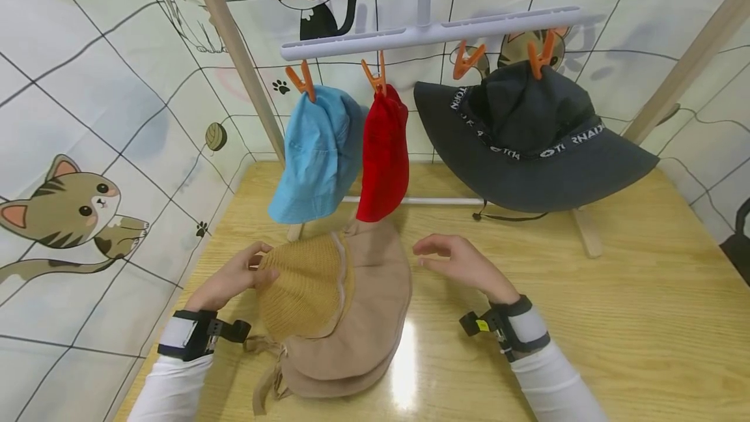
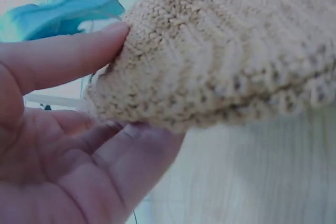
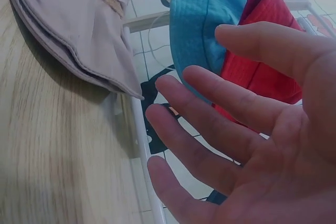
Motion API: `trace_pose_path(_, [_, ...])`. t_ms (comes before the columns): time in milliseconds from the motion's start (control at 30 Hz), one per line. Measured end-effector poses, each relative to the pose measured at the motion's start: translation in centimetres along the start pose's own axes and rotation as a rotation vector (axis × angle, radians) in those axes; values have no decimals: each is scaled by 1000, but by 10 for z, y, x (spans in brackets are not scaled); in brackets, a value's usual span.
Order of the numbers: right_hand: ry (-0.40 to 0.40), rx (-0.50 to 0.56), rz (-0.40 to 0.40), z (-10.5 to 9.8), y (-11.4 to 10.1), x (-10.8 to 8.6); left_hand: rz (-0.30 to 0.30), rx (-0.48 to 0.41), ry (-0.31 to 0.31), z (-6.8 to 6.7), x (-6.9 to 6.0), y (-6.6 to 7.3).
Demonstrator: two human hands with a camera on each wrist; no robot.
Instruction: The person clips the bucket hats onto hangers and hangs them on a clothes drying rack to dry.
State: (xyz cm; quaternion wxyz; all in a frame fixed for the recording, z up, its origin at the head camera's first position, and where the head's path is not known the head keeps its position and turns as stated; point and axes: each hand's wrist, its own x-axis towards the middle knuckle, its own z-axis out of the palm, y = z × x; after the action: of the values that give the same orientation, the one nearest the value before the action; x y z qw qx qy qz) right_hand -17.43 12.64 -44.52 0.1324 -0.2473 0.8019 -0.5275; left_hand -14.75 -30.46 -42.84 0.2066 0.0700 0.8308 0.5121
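Observation:
A sun hat with a wide tan brim and a mustard knitted crown lies folded on the table, its fabric ties trailing at the lower left. My left hand pinches the edge of the knitted part between thumb and fingers; the left wrist view shows the ribbed knit close up. To the right of the brim, my right hand hovers apart from it, holding nothing. In the right wrist view its fingers are spread and relaxed.
A white rack bar hangs above the table. Orange clips on it hold a light blue hat, a red hat and a wide black hat. One orange clip hangs without a hat. Wooden posts flank the rack.

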Motion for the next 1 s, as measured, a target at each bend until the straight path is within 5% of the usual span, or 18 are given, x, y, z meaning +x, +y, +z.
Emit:
trace_pose_path(333, [-49, 19, -17, -1, 1, -5, 83, -40, -60, 34, 11, 22])
trace_pose_path(600, [-52, -24, -60, 0, -2, -10, 78, -33, -2, 80, 23, 35])
trace_pose_path(767, [-77, -11, -66, 0, -5, -14, 79, -17, 23, 96, 28, 46])
trace_pose_path(1000, [-96, 41, -149, 4, -9, -20, 215, 13, 2, 110, 36, 64])
